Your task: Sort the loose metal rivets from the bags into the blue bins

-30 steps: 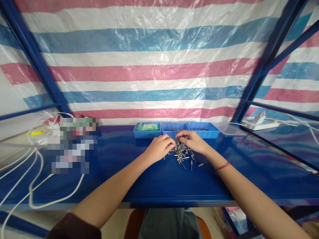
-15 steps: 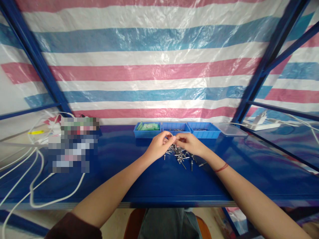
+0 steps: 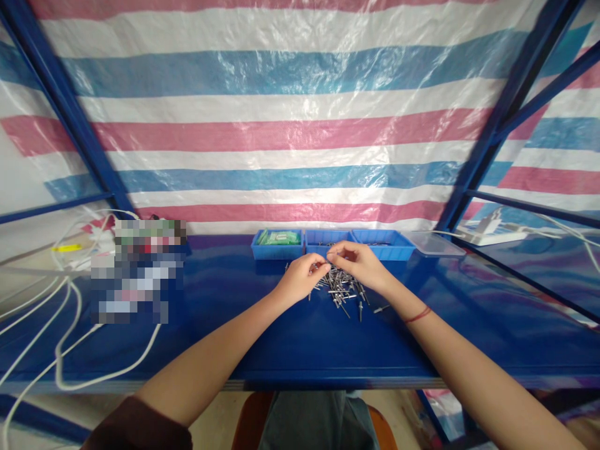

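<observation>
Both my hands are together over a loose pile of silver pop rivets (image 3: 341, 289) on the blue table. My left hand (image 3: 304, 275) has its fingers curled and its thumb closed over them, with metal rivets glinting between thumb and fingers. My right hand (image 3: 359, 265) is just to its right, thumb and forefinger pinched close to the left fingertips. Whatever lies in that pinch is too small to make out. A few rivets lie apart on the right side of the pile.
Behind my hands stand three blue bins: the left bin (image 3: 277, 251) with green packets, the middle bin (image 3: 323, 236) and right bin (image 3: 389, 251) with metal pieces. A clear lid (image 3: 435, 245) lies right. White cables (image 3: 77, 312) and a blurred-out area are left.
My hands have moved slightly apart. The right hand has risen a little, and the left has dropped slightly, showing metal between its fingers. The bins have not moved.
</observation>
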`<state>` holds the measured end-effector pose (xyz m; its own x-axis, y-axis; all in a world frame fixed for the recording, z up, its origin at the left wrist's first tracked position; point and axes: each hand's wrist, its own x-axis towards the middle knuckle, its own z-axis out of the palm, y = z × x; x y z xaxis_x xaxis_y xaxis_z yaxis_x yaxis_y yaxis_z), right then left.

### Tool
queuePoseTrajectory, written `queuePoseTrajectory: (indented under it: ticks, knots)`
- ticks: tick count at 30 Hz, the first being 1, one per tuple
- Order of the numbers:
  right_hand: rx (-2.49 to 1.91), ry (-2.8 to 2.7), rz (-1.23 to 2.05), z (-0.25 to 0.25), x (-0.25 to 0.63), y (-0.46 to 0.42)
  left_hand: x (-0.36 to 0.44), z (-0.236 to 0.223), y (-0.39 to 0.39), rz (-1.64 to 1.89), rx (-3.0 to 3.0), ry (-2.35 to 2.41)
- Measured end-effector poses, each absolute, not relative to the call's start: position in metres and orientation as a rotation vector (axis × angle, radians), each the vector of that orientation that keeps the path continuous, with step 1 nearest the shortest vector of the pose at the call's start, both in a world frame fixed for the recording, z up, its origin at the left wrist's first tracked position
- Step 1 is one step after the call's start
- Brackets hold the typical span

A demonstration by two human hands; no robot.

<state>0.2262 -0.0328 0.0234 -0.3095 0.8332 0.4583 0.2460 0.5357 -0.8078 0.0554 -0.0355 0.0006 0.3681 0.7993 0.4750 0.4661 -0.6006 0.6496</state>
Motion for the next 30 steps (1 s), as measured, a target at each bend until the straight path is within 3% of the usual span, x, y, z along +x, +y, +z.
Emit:
queuePoseTrajectory:
  ticks: [17, 23, 30]
  knots:
    - [-1.15, -1.935, 0.299, 0.029, 0.239, -0.028, 0.049, 0.001, -0.031, 1.302, 2.296, 1.157]
    - [-1.478, -1.436, 0.004, 0.03, 0.279, -0.01, 0.042, 0.0, -0.029, 1.039, 2.564, 1.235]
    - [-1.64, -1.518, -0.092, 0.017, 0.296, 0.002, 0.04, 0.001, -0.031, 0.63, 2.705, 1.333]
